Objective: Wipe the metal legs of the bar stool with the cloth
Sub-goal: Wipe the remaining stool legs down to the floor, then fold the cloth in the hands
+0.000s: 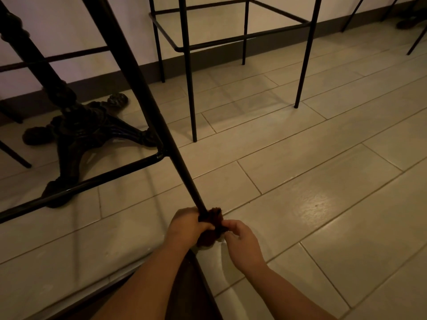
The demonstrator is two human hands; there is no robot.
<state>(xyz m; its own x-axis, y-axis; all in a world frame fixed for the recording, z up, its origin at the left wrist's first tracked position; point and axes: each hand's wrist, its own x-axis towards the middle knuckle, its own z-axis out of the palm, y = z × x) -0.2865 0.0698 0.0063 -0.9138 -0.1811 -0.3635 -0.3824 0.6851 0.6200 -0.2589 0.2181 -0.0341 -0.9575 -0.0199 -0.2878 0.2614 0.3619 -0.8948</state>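
A black metal stool leg (147, 100) slants from the top left down to the tiled floor in front of me. Its foot is wrapped in a dark reddish-brown cloth (211, 224). My left hand (187, 225) grips the cloth around the bottom of the leg. My right hand (241, 241) pinches the cloth's right edge between thumb and fingers. A horizontal footrest bar (78, 184) joins the leg partway up and runs off to the left. The foot of the leg is hidden by cloth and hands.
An ornate black cast-iron table base (76, 132) stands on the floor to the left, behind the footrest bar. A second black bar stool frame (191, 88) stands further back by the wall. More thin legs (416, 40) show at the top right. Pale floor tiles (323, 181) spread right.
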